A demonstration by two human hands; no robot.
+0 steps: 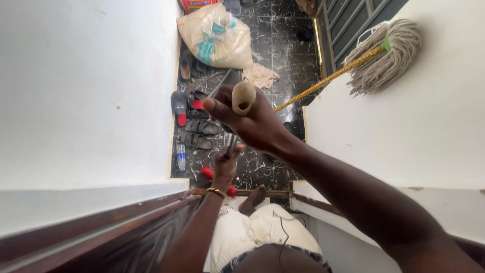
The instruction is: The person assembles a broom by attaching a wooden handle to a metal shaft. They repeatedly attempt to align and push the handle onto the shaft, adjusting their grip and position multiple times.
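Narrow white-walled hallway, black marble floor (pixel 262 55): right hand (pixel 255 124) fingers clamp the long handle's tan rounded top (pixel 243 97); left hand (pixel 226 163) grips its shaft below.

A narrow passage runs between two plain white walls: the left wall (pixel 86 91) fills that whole side, and the right wall (pixel 429 116) has a string mop (pixel 386 55) with a yellow handle leaning against it. The floor (pixel 283 45) is glossy black tile veined with white. On it lie a bulging pale sack (pixel 214 38), a crumpled cloth (pixel 260 76), several sandals (pixel 194 114) along the left wall's foot and a plastic bottle (pixel 181 156) beside them. A grey barred gate (pixel 348 20) stands at the upper right. A dark brown carved door (pixel 116 237) occupies the lower left. Daylight is bright and even.
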